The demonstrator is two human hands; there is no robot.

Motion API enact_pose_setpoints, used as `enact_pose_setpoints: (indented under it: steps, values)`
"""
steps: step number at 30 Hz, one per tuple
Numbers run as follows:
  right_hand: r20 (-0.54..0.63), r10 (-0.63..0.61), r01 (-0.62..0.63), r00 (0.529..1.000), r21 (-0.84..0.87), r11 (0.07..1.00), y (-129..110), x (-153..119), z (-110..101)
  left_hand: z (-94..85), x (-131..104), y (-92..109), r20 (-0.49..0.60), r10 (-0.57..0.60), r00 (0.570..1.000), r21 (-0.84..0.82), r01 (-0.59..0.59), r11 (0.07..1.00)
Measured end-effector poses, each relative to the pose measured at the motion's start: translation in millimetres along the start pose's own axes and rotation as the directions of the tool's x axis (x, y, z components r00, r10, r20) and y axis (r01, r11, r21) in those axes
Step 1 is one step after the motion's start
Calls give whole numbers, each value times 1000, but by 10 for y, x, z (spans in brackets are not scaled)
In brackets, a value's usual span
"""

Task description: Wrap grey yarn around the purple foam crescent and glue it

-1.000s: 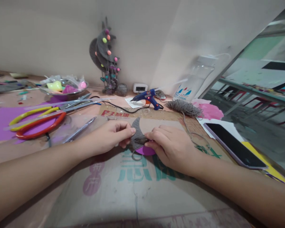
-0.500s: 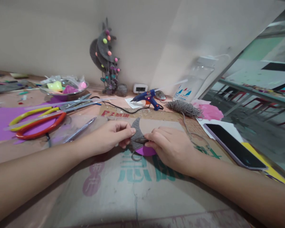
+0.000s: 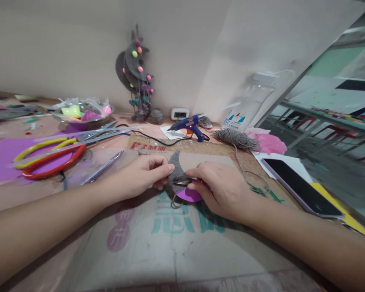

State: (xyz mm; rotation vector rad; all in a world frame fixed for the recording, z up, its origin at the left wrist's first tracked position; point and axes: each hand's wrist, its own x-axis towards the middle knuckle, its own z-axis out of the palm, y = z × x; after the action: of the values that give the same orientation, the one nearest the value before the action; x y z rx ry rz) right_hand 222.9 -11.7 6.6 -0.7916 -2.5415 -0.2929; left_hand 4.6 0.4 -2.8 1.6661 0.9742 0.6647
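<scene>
Well in from the pinkish worktop's (image 3: 6, 198) back edge, your left hand (image 3: 150, 172) pinches a grey yarn-wrapped crescent (image 3: 177, 163), your right hand (image 3: 225, 190) a slim dark tool (image 3: 181, 183).

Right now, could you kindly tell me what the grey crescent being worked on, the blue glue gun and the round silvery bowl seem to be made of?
Grey crescent-shaped piece: apparently matte yarn, from its fine strands.
Blue pistol-shaped glue gun: probably smooth, hard plastic, given its moulded-looking body.
Round silvery bowl: likely polished metal, since its rim shines.
</scene>
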Motion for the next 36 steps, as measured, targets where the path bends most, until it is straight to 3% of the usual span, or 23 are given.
enact_pose_setpoints:
  steps: [11, 24, 30, 36]
  values:
    - [49, -4, 7, 999, -51, 999, -10, 5, 3, -1, 6, -8, 6, 5, 1000, -10, -5, 1000]
    - [34, -104, 106, 994, -98, 989, 44, -10, 53, 2, -2, 3, 13, -6, 1000, -9, 6, 1000]
    - [-35, -22, 21, 999, -15, 1000, 35, -2, 18, 4, 16, -15, 1, 12, 1000, -28, -12, 1000]
    - [-34, -42, 41, 999, -24, 999, 26, -9, 3, 9, 9, -8, -4, 21, 1000, -16, -21, 1000]
